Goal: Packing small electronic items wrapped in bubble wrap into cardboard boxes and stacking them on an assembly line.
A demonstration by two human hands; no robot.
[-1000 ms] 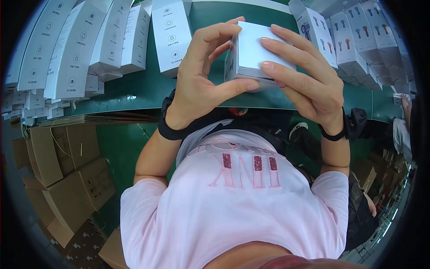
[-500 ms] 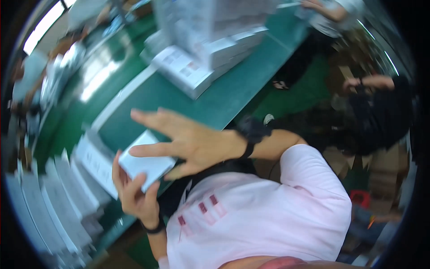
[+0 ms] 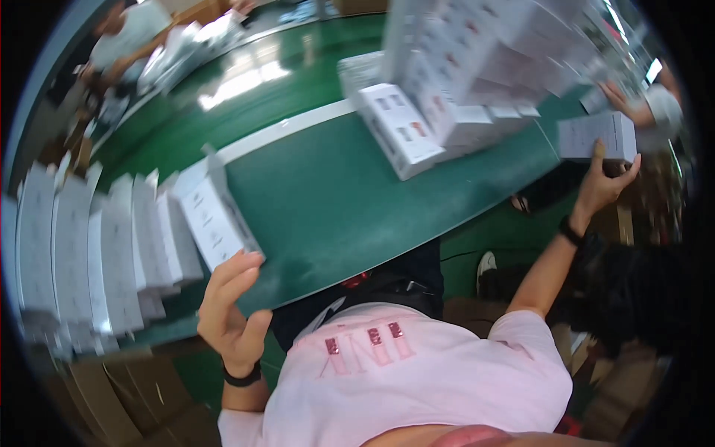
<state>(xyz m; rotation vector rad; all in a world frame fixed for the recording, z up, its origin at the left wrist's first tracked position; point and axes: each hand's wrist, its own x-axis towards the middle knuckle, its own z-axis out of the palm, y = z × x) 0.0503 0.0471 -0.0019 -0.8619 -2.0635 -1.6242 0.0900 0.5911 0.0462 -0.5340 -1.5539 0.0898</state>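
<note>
Box [image 3: 588,139]: pinched in right hand [image 3: 602,185]
Left hand [image 3: 232,313]: fingers loosely spread, near 1 white carton [image 3: 210,214] (on the desk [image 3: 320,208])

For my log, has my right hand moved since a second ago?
Yes, rightward: your right hand went from left of the right-hand box stack to past its right end.

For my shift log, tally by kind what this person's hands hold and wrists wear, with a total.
White box: 1, in the right hand; the open left hand grips none
Black wristbands: 2
Total: 3
</note>
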